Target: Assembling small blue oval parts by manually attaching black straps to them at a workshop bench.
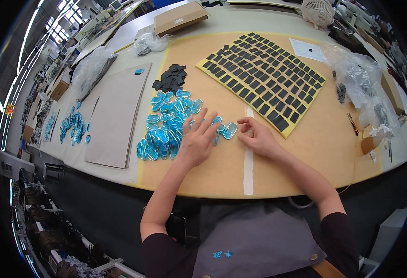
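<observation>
My left hand (198, 141) lies palm down over the right side of a heap of shiny blue oval pieces (164, 134), its fingers spread. Part of the heap is hidden beneath it. Close to the fingertips of my right hand (261, 138), a single blue oval piece (230, 130) with a pale rim lies flat at the heap's right end. That hand's fingers are bent, with a gap between thumb and forefinger and nothing visible in it. Beyond the heap is a pile of small black rectangles (170, 78). A yellow-edged board (284, 132) carries rows of similar black rectangles.
To the left lies a grey flat board (115, 111) with one blue piece on it. More blue pieces (73, 125) lie farther left. Clear plastic bags (356, 76) and tweezers (352, 124) are at the right. A cardboard box (180, 18) and fan (318, 13) stand at the back.
</observation>
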Demonstrator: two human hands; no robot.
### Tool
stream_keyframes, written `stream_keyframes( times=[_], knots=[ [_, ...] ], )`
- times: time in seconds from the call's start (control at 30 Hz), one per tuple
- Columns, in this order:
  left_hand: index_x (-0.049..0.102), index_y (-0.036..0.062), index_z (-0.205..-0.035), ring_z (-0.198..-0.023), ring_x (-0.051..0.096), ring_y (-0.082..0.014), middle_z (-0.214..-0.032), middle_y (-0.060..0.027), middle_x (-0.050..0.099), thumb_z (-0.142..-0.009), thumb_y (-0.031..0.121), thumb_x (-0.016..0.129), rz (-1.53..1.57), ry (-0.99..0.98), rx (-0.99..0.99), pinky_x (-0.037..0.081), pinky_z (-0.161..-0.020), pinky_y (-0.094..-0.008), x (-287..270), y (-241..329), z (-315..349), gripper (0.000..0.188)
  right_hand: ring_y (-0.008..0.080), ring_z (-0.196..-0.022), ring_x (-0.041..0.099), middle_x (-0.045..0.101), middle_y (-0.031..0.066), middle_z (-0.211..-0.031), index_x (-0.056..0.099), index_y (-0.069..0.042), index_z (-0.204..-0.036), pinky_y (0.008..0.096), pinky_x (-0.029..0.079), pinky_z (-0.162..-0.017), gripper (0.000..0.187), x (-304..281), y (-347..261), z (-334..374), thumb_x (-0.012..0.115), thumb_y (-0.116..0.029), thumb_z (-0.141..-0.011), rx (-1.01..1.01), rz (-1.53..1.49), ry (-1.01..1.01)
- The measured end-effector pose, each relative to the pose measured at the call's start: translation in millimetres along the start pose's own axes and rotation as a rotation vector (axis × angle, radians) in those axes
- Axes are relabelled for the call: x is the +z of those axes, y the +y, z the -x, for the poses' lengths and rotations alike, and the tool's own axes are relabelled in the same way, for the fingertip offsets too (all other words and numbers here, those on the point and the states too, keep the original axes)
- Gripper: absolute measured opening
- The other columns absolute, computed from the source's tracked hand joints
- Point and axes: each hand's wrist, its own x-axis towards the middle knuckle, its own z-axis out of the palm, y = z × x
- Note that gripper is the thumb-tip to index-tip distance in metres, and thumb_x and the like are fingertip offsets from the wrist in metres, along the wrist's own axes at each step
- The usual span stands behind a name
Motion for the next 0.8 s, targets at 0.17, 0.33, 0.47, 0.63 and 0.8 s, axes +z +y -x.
stream_keyframes(
  times=[0.17,0.33,0.47,0.63,0.8],
  knots=[
    [0.060,0.0102,-0.120,-0.137,0.038,-0.0287,-0.140,-0.0087,0.050,-0.090,0.018,0.060,0.059,-0.004,-0.056,0.023,-0.110,-0.0467,37.7,4.1,-14.4,0.032,0.0266,-0.094,0.064,0.059,0.0099,-0.114,0.063,-0.010,-0.107,0.0378,0.051,-0.081,0.042,25.2,-10.9,-15.5,0.074,-0.034,-0.074,-0.278,0.588,0.124],
    [0.062,0.0108,-0.116,-0.134,0.041,-0.0294,-0.137,-0.0094,0.052,-0.089,0.015,0.060,0.071,-0.040,-0.119,0.025,-0.108,-0.0462,50.0,-1.2,-14.9,0.027,0.0169,-0.078,0.062,0.063,0.0054,-0.094,0.063,-0.009,-0.103,0.0301,0.050,-0.070,0.032,8.2,4.4,-11.7,0.074,-0.023,-0.077,-0.178,0.377,0.066],
    [0.066,0.0092,-0.106,-0.127,0.048,-0.0305,-0.129,-0.0092,0.057,-0.087,0.011,0.061,0.079,0.087,-0.108,0.029,-0.105,-0.0439,48.2,6.2,-23.6,0.020,0.0049,-0.067,0.054,0.062,-0.0019,-0.078,0.062,-0.006,-0.102,0.0204,0.042,-0.057,0.022,-13.1,4.9,-5.9,0.072,-0.015,-0.084,-0.009,-0.320,-0.155],
    [0.066,0.0011,-0.100,-0.078,0.062,-0.0139,-0.091,-0.0061,0.066,-0.095,0.018,0.058,1.242,-0.261,-0.499,0.046,-0.069,-0.0256,34.0,26.4,-49.7,0.020,0.0026,-0.068,0.053,0.063,-0.0038,-0.085,0.062,-0.008,-0.108,0.0167,0.040,-0.057,0.026,-40.3,5.4,7.3,0.071,-0.021,-0.088,0.053,-0.396,-0.146],
    [0.063,0.0000,-0.100,-0.063,0.058,-0.0091,-0.079,-0.0039,0.063,-0.098,0.022,0.056,1.376,-0.347,-0.489,0.044,-0.054,-0.0221,45.6,43.8,-68.1,0.024,0.0037,-0.073,0.058,0.065,-0.0020,-0.089,0.062,-0.008,-0.107,0.0184,0.049,-0.066,0.023,-51.4,8.7,8.8,0.063,-0.028,-0.094,0.001,-0.784,-0.007]
  ],
)
